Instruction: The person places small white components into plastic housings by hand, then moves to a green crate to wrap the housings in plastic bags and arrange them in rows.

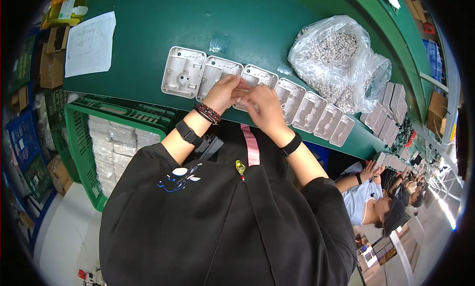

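A row of several light grey plastic housings, open side up, runs along the front edge of the green table. My left hand [223, 94] and my right hand [264, 106] meet over the third grey housing [261, 77], fingertips close together at its near end. Both have their fingers closed in a pinch; whatever is between them is too small or hidden to make out. The leftmost housing [183, 72] has a round post inside. Beside my left hand is the second housing [213, 70], partly covered. To the right of my right hand sits another housing [290, 95].
A clear plastic bag [341, 58] of small grey parts lies at the back right, with stacked grey housings [388, 110] beyond. A paper sheet [90, 44] lies at left. Below the table edge, a green crate [81, 137] holds wrapped pieces. A co-worker's hand [371, 171] shows at right.
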